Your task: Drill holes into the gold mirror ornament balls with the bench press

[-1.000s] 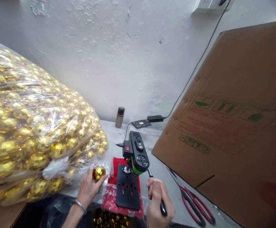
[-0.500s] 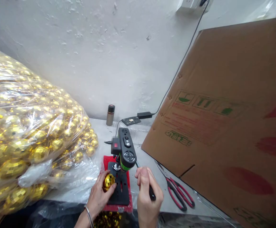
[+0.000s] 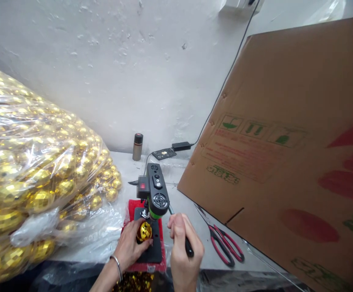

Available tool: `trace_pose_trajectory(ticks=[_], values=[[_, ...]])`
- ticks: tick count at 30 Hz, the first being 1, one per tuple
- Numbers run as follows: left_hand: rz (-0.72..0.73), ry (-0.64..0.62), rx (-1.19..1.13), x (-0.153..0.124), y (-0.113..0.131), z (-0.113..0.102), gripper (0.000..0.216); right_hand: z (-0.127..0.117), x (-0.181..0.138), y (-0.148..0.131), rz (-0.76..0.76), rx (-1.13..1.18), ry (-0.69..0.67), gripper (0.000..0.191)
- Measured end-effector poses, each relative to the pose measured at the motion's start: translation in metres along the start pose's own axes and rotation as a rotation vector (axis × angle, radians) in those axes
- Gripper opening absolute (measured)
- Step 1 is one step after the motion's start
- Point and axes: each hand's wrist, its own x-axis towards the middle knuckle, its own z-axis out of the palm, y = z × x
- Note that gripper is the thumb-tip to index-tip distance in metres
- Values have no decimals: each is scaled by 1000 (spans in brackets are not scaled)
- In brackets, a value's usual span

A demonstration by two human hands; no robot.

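A small black and green bench drill press (image 3: 156, 184) stands on a black base plate (image 3: 147, 256) over a red cloth (image 3: 132, 207). My left hand (image 3: 130, 242), with a bracelet at the wrist, grips a shiny gold mirror-tiled ball (image 3: 146, 231) at the plate, close below the drill head's front end. The fingers lie behind the ball and the thumb in front. To the right of the machine, my right hand (image 3: 185, 243) is wrapped around the black-ended lever (image 3: 189, 248) of the press. The drill tip is hidden by the head.
A clear plastic bag (image 3: 36, 225) full of gold balls bulges on the left. Red-and-black handled scissors (image 3: 225, 245) lie right of my hand, beside a large cardboard box (image 3: 274, 121). Behind the press are a small bottle (image 3: 138, 147) and a power adapter (image 3: 181, 146). Gold pieces (image 3: 135, 282) show below the table edge.
My left hand has shifted the gold ball right across the base plate, nearer the drill head. My right hand stays on the lever. The whole view has moved slightly.
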Motion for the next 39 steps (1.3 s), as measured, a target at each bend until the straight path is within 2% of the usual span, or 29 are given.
trace_pose_trajectory(ticks=[5, 10, 16, 21, 25, 31, 34, 39], values=[[34, 51, 140, 7, 6, 5, 49, 0, 1, -2, -40, -11, -11, 35], [43, 60, 146, 6, 5, 6, 47, -1, -3, 2, -53, 11, -21, 33], [-105, 61, -36, 5, -10, 4, 54, -2, -7, 5, -36, 20, -23, 33], [-156, -30, -145, 1, -19, -11, 58, -1, -3, 0, -26, 0, -14, 35], [-64, -56, -35, 0, -13, -15, 55, 1, 1, -5, -3, -21, -4, 36], [144, -1, 158, -1, -3, -1, 51, -1, 5, -8, -4, -33, -18, 35], [158, 41, 209, -2, -1, 8, 51, -1, 4, -8, -13, -32, -15, 35], [109, 45, 114, -5, 0, 17, 48, -5, -2, 0, -26, -4, -38, 32]])
